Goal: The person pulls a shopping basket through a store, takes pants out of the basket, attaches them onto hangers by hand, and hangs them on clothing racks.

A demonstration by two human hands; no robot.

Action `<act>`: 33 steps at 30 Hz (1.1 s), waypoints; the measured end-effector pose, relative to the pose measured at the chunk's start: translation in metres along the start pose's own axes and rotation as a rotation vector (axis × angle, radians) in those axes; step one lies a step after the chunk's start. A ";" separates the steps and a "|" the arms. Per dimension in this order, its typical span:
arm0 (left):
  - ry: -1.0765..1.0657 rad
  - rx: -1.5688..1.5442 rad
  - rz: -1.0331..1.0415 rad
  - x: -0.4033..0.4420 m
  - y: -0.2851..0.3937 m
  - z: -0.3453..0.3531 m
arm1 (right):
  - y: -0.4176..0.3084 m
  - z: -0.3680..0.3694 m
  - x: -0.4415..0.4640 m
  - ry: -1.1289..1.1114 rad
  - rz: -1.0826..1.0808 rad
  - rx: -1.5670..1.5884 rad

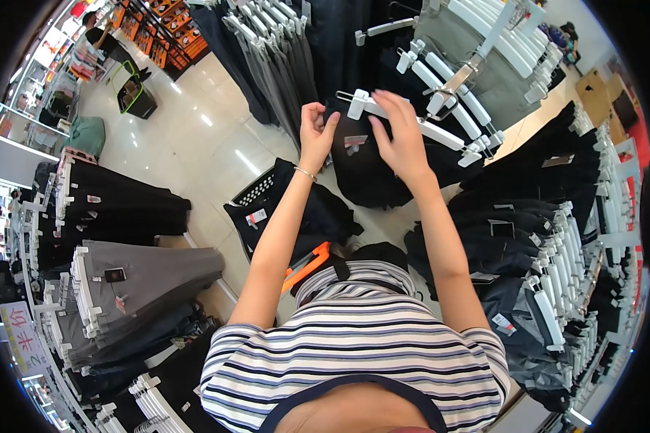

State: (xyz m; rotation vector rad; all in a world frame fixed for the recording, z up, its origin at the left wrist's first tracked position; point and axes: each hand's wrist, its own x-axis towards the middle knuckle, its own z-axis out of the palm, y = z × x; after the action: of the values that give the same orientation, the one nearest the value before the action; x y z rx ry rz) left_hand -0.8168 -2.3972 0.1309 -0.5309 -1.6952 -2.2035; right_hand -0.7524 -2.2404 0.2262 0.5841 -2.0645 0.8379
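A black garment [357, 169] with a paper tag hangs in front of me, from a white clip hanger [440, 135]. My left hand [318, 137] has its fingers curled and closed on the garment's upper left edge. My right hand [401, 141] is closed over the hanger near its left clip [356, 105], thumb below and fingers on top. Whether the clip grips the cloth cannot be made out. Below my left forearm, a black basket [256, 189] with an orange handle [307, 267] stands on the floor, holding dark clothing with a white-and-red tag.
Grey trousers [282, 68] hang on a rack ahead. Dark garments [534, 173] on white hangers line my right; black and grey garments [148, 278] hang at left. Across the tiled floor [188, 108], a person [101, 40] stands near a green-rimmed basket [133, 94].
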 end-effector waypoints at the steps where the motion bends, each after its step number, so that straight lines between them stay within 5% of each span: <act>1: 0.002 -0.008 -0.003 -0.002 0.002 -0.001 | 0.009 0.010 0.008 -0.080 0.047 0.008; 10: -0.009 -0.063 -0.109 -0.011 0.006 -0.010 | 0.027 0.021 0.036 -0.502 0.443 0.005; 21: 0.096 -0.470 -0.190 -0.017 -0.005 -0.010 | 0.012 0.027 0.030 -0.365 0.513 0.001; 33: 0.103 -0.460 -0.126 -0.012 0.009 0.006 | 0.006 0.025 0.026 -0.325 0.446 0.001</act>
State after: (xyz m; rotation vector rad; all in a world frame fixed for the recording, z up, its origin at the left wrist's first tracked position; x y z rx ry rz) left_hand -0.8011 -2.3935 0.1345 -0.4131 -1.1972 -2.6760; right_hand -0.7837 -2.2576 0.2341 0.2705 -2.5443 1.0491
